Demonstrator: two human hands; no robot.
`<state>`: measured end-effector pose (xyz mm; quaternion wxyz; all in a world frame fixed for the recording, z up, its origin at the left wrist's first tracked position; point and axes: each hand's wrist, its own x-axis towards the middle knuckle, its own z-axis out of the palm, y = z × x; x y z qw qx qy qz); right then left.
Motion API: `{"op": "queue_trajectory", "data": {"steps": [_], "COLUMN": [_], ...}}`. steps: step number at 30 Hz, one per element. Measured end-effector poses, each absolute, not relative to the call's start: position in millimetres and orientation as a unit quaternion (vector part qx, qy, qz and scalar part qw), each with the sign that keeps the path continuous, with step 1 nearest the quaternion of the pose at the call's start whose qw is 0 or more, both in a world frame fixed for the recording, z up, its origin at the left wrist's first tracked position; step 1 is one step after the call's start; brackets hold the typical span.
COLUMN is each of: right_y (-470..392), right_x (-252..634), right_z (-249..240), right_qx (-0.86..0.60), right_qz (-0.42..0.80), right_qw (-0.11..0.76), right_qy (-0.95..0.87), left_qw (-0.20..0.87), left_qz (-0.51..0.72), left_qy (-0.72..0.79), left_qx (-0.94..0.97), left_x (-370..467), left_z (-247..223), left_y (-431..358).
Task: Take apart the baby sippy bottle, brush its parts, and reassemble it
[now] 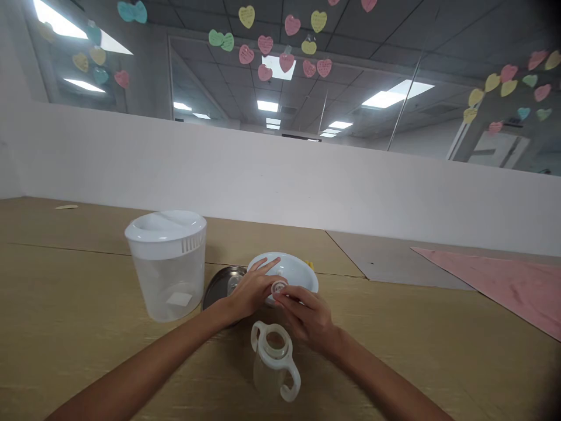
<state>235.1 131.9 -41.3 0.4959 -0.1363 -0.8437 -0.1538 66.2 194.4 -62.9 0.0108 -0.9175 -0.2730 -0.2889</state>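
A small round white bottle collar is pinched between my two hands over the near rim of a white bowl. My left hand grips its left side by the thumb, with some fingers stretched out over the bowl. From the right, the fingertips of my right hand close on the same piece. Just below my hands, a baby bottle with two white handles stands uncapped on the table. Behind my left hand lies a round metal dish holding a small clear piece, partly hidden.
To the left stands a tall translucent bucket with a white lid. A pink cloth lies at the right, over a grey sheet. Something small and yellow shows behind the bowl. A white wall closes off the back.
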Motion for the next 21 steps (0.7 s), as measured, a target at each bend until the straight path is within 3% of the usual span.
{"op": "queue_trajectory", "data": {"steps": [21], "right_y": [81], "right_x": [237], "right_z": [-2], "right_qx": [-0.194], "right_qz": [-0.134], "right_qw": [0.524], "right_qy": [-0.818], "left_qw": [0.039], "left_qz": [-0.221], "left_qy": [-0.312], "left_qx": [-0.923], "left_x": [67], "left_z": [-64], "left_y": [194]}}
